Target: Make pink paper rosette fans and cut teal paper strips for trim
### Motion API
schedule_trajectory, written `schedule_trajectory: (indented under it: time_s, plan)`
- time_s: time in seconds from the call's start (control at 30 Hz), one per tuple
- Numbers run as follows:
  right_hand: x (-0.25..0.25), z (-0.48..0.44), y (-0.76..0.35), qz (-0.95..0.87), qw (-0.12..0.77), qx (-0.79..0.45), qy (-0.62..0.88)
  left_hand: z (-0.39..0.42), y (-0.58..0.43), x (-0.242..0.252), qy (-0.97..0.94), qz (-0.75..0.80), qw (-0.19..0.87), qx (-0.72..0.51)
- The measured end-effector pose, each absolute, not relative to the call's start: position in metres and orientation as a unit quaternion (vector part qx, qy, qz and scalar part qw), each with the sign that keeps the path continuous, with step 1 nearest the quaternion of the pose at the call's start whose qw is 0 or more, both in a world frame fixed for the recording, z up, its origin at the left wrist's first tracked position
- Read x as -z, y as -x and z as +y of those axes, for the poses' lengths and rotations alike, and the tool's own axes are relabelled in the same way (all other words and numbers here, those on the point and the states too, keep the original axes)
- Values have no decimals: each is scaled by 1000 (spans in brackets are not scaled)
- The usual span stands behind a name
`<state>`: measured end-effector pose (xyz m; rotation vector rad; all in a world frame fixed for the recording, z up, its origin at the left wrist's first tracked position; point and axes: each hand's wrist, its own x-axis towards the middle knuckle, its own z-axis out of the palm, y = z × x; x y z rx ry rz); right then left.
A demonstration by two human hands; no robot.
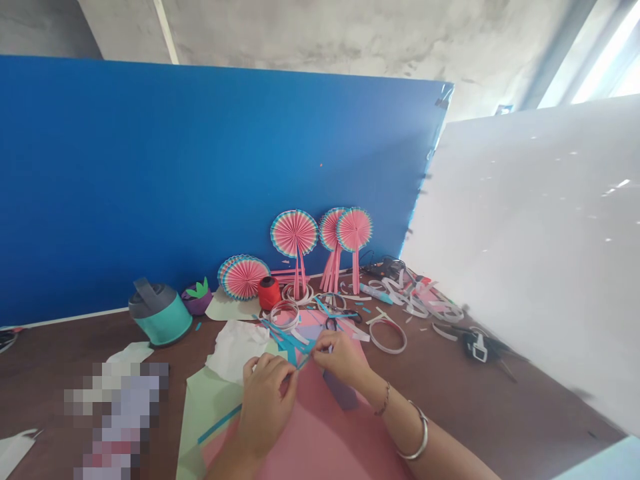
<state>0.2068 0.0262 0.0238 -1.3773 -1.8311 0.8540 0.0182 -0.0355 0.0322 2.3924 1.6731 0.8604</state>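
Note:
My left hand (266, 400) is closed, its thumb and forefinger at one end of a narrow blue paper strip (304, 362). The strip's other end is pinched between the thumb and fingertips of my right hand (341, 358). Both hands are over a large pink paper sheet (320, 440) that lies partly on pale green paper (193, 413). Another blue strip (217, 425) lies along the pink sheet's edge by my left wrist. Beneath my right hand is a purple-grey piece (341, 392), partly hidden. Scissors (331, 323) lie just beyond my right hand.
Pleated pink paper fans (295, 233) lean on the blue partition (200, 167). Tape rolls (388, 335), a red container (269, 293) and paper scraps (405, 300) lie behind the hands. At left stand a teal-grey container (163, 317) and a purple pot (198, 301). A white panel (540, 233) borders the right.

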Motion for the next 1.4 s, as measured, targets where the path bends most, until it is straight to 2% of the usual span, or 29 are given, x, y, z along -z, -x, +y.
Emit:
schedule_trajectory:
  time_s: [0.17,0.3,0.43,0.53,0.63,0.73,0.83,1.07,1.23,1.4]
  plan:
    - [-25,39,-224,-647,370,-309,591,-31,-10,-29,-765,562,63,-308]
    - [-22,42,-229,-706,333,-199,592,-27,-7,-26,-759,561,80,-321]
    - [-20,41,-225,-734,349,-114,571,-27,-8,-27,-760,558,105,-316]
    - [-24,36,-221,-736,377,-146,543,-28,-9,-28,-764,554,110,-313]
    - [-31,26,-214,-757,397,-248,457,-28,-10,-28,-769,546,117,-310]
    - [-36,16,-204,-786,362,-316,389,-28,-12,-27,-777,536,121,-308]
    - [-35,10,-197,-786,335,-346,388,-27,-12,-24,-783,523,128,-311]
    - [-28,18,-204,-780,326,-394,361,-27,-11,-23,-790,515,146,-298]
    - [-25,31,-218,-731,327,-395,449,-22,-1,-29,-771,547,165,-282]
    - [-27,38,-231,-701,337,-333,533,-16,12,-31,-741,584,161,-290]
